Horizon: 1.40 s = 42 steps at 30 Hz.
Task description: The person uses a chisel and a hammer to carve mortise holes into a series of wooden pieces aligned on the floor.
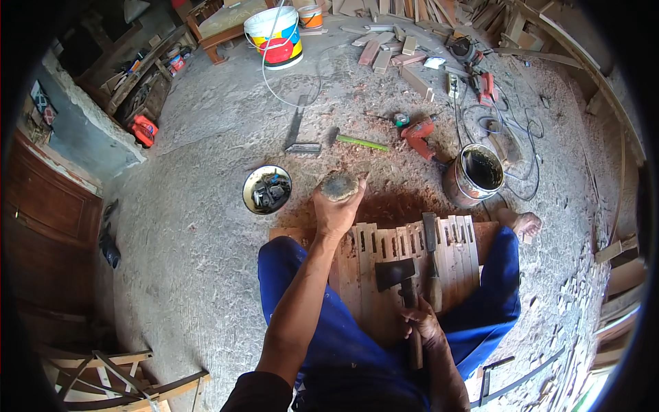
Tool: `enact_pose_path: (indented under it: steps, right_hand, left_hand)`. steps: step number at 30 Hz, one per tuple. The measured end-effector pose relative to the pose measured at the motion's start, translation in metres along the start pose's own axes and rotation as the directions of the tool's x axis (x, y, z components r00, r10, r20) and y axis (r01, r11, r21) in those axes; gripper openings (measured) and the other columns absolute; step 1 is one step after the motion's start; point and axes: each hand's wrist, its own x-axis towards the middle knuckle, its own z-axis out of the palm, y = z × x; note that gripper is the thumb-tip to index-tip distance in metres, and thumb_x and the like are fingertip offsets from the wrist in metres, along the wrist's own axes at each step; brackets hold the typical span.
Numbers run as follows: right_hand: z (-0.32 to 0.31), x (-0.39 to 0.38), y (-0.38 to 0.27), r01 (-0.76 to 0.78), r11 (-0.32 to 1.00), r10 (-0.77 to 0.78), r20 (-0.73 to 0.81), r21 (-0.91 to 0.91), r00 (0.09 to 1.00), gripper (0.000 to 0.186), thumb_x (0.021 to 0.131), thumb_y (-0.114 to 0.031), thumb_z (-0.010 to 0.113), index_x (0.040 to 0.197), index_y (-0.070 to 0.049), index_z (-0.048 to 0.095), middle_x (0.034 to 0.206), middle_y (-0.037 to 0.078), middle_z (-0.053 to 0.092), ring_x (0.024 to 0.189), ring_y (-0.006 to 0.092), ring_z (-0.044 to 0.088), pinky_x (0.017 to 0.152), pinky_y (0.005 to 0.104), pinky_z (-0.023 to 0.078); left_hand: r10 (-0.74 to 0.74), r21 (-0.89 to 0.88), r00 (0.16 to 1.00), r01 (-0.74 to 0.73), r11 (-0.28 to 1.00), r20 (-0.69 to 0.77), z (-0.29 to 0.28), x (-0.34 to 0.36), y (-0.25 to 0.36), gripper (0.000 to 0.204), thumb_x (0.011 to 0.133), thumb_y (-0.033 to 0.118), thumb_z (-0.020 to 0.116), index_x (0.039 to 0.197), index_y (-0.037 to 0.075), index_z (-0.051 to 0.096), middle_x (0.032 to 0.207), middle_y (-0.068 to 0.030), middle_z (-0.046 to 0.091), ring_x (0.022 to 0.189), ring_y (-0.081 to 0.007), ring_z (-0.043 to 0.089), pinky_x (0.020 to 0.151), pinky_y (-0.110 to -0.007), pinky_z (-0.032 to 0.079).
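My left hand point(335, 214) reaches forward past the far edge of the slats, its fingers wrapped round a worn, round grey-brown block point(340, 186) whose face is turned up. What the block is, I cannot make out. In my lap, my right hand point(423, 325) grips the wooden handle of a hatchet point(396, 274), its dark head pointing left over the wood. Between my legs lie several pale wooden slats point(368, 275) side by side, with slots cut near their far ends. A chisel point(430, 237) rests on them, just right of the hatchet head.
Ahead on the concrete floor are a bowl of dark metal parts point(268, 191), a green-handled hammer point(362, 143), a red power drill point(417, 137) and a rusty bucket point(473, 176). Cables point(525, 147) curl at the right. A colourful paint bucket point(274, 41) stands farther off.
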Motion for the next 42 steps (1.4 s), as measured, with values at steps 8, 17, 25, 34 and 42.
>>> enact_pose_path:
  steps: [8,17,25,34,42]
  right_hand:
    - [0.002,-0.002,-0.001,0.012,1.000,-0.012,0.001,0.010,1.000,0.046,0.082,-0.004,0.065,0.126,-0.007,0.051,0.072,0.004,0.053,0.045,0.0159,0.052,0.040,0.0315,0.048]
    - [0.006,-0.002,-0.005,0.031,0.999,-0.031,0.009,-0.014,0.999,0.041,0.085,-0.008,0.067,0.122,-0.006,0.051,0.070,0.004,0.053,0.044,0.0155,0.050,0.039,0.0299,0.044]
    - [0.002,-0.003,-0.003,0.019,1.000,-0.019,0.010,-0.002,1.000,0.046,0.083,-0.005,0.065,0.127,-0.008,0.052,0.073,0.004,0.053,0.046,0.0154,0.050,0.040,0.0312,0.047]
    - [0.006,-0.005,-0.004,0.028,0.998,-0.029,0.015,0.059,0.999,0.041,0.085,-0.007,0.067,0.122,-0.008,0.050,0.072,0.004,0.053,0.044,0.0149,0.049,0.039,0.0291,0.044]
    - [-0.001,-0.002,0.003,0.028,0.999,-0.029,0.022,0.039,0.999,0.042,0.084,-0.005,0.066,0.122,-0.008,0.049,0.073,0.004,0.053,0.047,0.0152,0.051,0.040,0.0310,0.048]
  left_hand:
    - [0.020,-0.007,1.000,-0.020,1.000,0.003,-0.001,0.008,-0.005,0.013,0.088,0.008,0.077,0.088,0.000,0.067,0.072,-0.0033,0.067,0.049,-0.0097,0.054,0.043,-0.025,0.043]
    - [-0.037,-0.040,0.999,0.038,0.998,0.033,-0.011,0.026,-0.028,0.012,0.087,0.004,0.074,0.096,-0.001,0.068,0.068,-0.0026,0.065,0.049,-0.0090,0.055,0.043,-0.027,0.043]
    - [-0.042,-0.021,0.998,0.043,0.999,0.048,0.007,0.037,-0.028,0.016,0.087,0.000,0.072,0.102,-0.001,0.067,0.071,-0.0044,0.067,0.047,-0.0081,0.053,0.038,-0.024,0.041]
    - [-0.109,0.064,0.979,0.099,0.993,0.173,0.027,0.031,-0.016,0.023,0.080,0.007,0.078,0.102,0.002,0.071,0.091,-0.0102,0.075,0.078,-0.0180,0.071,0.069,-0.031,0.059]
    - [0.024,0.060,0.995,-0.030,0.998,0.099,0.004,0.028,-0.019,0.016,0.082,0.003,0.074,0.098,0.002,0.071,0.081,-0.0083,0.073,0.064,-0.0142,0.067,0.051,-0.027,0.052]
